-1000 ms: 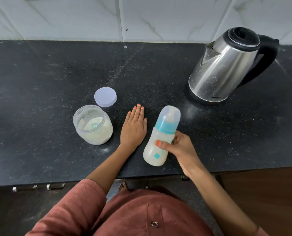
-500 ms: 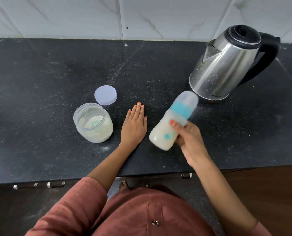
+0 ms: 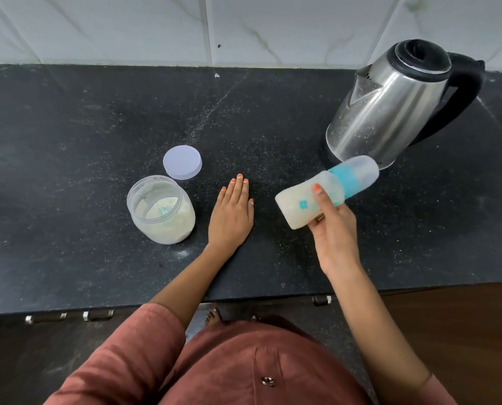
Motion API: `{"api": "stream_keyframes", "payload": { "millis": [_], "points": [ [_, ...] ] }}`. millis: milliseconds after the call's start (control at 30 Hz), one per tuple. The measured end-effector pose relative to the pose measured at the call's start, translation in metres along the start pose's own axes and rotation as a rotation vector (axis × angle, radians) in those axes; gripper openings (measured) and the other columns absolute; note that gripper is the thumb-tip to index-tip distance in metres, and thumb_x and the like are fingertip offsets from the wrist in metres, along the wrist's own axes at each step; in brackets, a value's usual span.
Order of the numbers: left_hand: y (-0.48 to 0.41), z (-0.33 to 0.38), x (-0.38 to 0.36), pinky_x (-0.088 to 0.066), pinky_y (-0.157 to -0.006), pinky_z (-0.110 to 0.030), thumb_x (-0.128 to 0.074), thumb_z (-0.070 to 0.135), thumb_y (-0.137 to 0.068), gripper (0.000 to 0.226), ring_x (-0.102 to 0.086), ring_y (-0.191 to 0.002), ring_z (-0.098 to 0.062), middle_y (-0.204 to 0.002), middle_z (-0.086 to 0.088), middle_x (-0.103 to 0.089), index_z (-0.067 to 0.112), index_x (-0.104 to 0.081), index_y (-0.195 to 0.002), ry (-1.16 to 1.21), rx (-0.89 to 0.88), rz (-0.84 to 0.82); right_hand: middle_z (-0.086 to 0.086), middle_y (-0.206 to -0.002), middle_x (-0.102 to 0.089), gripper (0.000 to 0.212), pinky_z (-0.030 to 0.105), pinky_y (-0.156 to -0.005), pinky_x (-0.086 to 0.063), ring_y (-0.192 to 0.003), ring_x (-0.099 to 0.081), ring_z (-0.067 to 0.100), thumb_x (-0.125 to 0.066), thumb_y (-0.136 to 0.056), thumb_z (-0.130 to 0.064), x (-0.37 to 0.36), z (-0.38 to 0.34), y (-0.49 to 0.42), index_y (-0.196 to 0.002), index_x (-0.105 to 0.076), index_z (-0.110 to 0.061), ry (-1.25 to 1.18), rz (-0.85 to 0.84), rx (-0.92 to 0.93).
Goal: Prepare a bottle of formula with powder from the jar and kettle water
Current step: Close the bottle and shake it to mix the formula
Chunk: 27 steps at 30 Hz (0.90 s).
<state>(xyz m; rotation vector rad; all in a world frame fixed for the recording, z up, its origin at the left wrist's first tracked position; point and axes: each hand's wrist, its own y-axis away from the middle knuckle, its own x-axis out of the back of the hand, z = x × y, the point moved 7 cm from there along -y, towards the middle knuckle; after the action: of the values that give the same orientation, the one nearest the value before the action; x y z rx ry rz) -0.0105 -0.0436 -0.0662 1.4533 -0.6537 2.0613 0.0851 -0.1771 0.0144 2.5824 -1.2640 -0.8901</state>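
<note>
A person in a rust-red top holds a capped baby bottle (image 3: pixel 333 185) in the right grip (image 3: pixel 334 229) above a black speckled desk (image 3: pixel 68 141), thumb on top & fingers curled under the body. The bottle is off the desk and tilted nearly onto its side, base toward 8 o'clock, clear cap toward 2 o'clock. It holds milky liquid and has a teal collar below the cap. The cap end overlaps the foot of a steel kettle (image 3: pixel 390 112), which stands at 1 o'clock of the frame w/ its black lid shut; can't tell if the two touch. The left grip (image 3: pixel 230 217) lies flat on the desk, palm down, fingers straight & together, holding nothing, at 9 o'clock of the bottle. Just beside it, at its 9 o'clock, stands an open clear jar (image 3: pixel 162 211), approx. half full of pale powder. The jar's white lid (image 3: pixel 182 166) lies flat at the jar's 1 o'clock. White marble-look wall tiles (image 3: pixel 156 24) run along 12 o'clock.
</note>
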Motion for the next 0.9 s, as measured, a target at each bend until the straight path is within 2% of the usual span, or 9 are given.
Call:
{"api": "stream_keyframes", "payload": {
  "millis": [100,200,267,367,433,600,700,767,900],
  "points": [
    [-0.001,0.0,-0.001,-0.004,-0.115,-0.032,-0.027,0.024,-0.1,0.049,-0.011,-0.143,-0.022,-0.154,-0.01,-0.014,0.005,-0.016,-0.144,0.001,-0.004,-0.009,-0.004,-0.09,-0.069,0.032,0.03,-0.079,-0.055,-0.085,-0.066,0.009,-0.069,-0.063,-0.021,-0.009,0.009,0.009,-0.094,-0.062,-0.019,0.208,-0.149,-0.032],
    [-0.001,-0.001,-0.002,-0.002,-0.115,-0.031,-0.024,0.025,-0.1,0.05,-0.009,-0.143,-0.021,-0.155,-0.01,-0.011,0.006,-0.013,-0.145,-0.011,0.002,-0.023,-0.004,-0.08,-0.073,0.034,0.028,-0.075,-0.053,-0.08,-0.067,0.01,-0.08,-0.056,-0.01,-0.012,0.019,0.02,-0.087,-0.067,-0.016,0.463,-0.311,-0.087],
    [-0.001,-0.001,-0.002,-0.002,-0.115,-0.031,-0.024,0.025,-0.1,0.05,-0.009,-0.143,-0.02,-0.155,-0.009,-0.011,0.006,-0.014,-0.145,-0.006,0.005,-0.018,-0.006,-0.079,-0.073,0.034,0.025,-0.073,-0.056,-0.08,-0.067,0.008,-0.079,-0.057,-0.009,-0.012,0.01,0.016,-0.087,-0.066,-0.017,0.345,-0.274,-0.058],
    [0.0,0.0,0.001,-0.003,-0.115,-0.031,-0.025,0.025,-0.1,0.049,-0.01,-0.143,-0.02,-0.155,-0.009,-0.013,0.006,-0.016,-0.145,0.0,0.003,0.001,-0.005,-0.094,-0.068,0.025,0.028,-0.08,-0.054,-0.088,-0.065,0.007,-0.064,-0.072,-0.019,-0.004,-0.002,0.001,-0.097,-0.061,-0.02,-0.001,-0.064,-0.017],
    [0.0,0.0,0.001,-0.003,-0.115,-0.031,-0.024,0.025,-0.1,0.049,-0.01,-0.143,-0.02,-0.155,-0.009,-0.012,0.006,-0.015,-0.145,-0.006,0.001,-0.002,-0.005,-0.097,-0.066,0.02,0.027,-0.08,-0.055,-0.09,-0.064,0.007,-0.06,-0.08,-0.017,-0.002,-0.001,0.0,-0.099,-0.06,-0.021,-0.046,0.001,0.001],
    [-0.001,-0.001,-0.002,-0.001,-0.115,-0.031,-0.023,0.026,-0.1,0.05,-0.007,-0.143,-0.02,-0.155,-0.008,-0.009,0.007,-0.012,-0.145,-0.012,0.01,-0.02,-0.004,-0.082,-0.071,0.031,0.026,-0.075,-0.056,-0.081,-0.067,0.01,-0.069,-0.058,-0.021,-0.009,0.02,0.019,-0.088,-0.066,-0.015,0.291,-0.233,-0.127],
    [-0.001,-0.001,-0.001,-0.002,-0.115,-0.031,-0.023,0.025,-0.1,0.05,-0.008,-0.143,-0.02,-0.155,-0.009,-0.01,0.006,-0.012,-0.145,-0.013,0.01,-0.022,-0.004,-0.08,-0.072,0.024,0.026,-0.071,-0.057,-0.078,-0.068,0.007,-0.064,-0.067,-0.021,-0.007,0.022,0.017,-0.09,-0.065,-0.015,0.075,-0.178,-0.213],
    [0.0,0.0,-0.001,-0.002,-0.115,-0.031,-0.024,0.025,-0.101,0.05,-0.008,-0.143,-0.02,-0.155,-0.009,-0.01,0.006,-0.013,-0.145,0.0,0.007,-0.02,-0.005,-0.078,-0.073,0.014,0.028,-0.075,-0.056,-0.076,-0.069,0.006,-0.059,-0.079,-0.022,-0.007,0.022,0.013,-0.092,-0.063,-0.017,-0.098,-0.112,-0.278],
    [0.0,0.0,-0.001,0.0,-0.115,-0.03,-0.023,0.026,-0.101,0.05,-0.007,-0.143,-0.02,-0.155,-0.008,-0.009,0.007,-0.012,-0.145,0.0,0.008,-0.018,0.002,-0.084,-0.074,0.022,0.032,-0.074,-0.057,-0.082,-0.07,0.013,-0.054,-0.086,-0.029,-0.009,0.02,0.011,-0.103,-0.059,-0.015,-0.227,-0.105,-0.351]
  ]
}}
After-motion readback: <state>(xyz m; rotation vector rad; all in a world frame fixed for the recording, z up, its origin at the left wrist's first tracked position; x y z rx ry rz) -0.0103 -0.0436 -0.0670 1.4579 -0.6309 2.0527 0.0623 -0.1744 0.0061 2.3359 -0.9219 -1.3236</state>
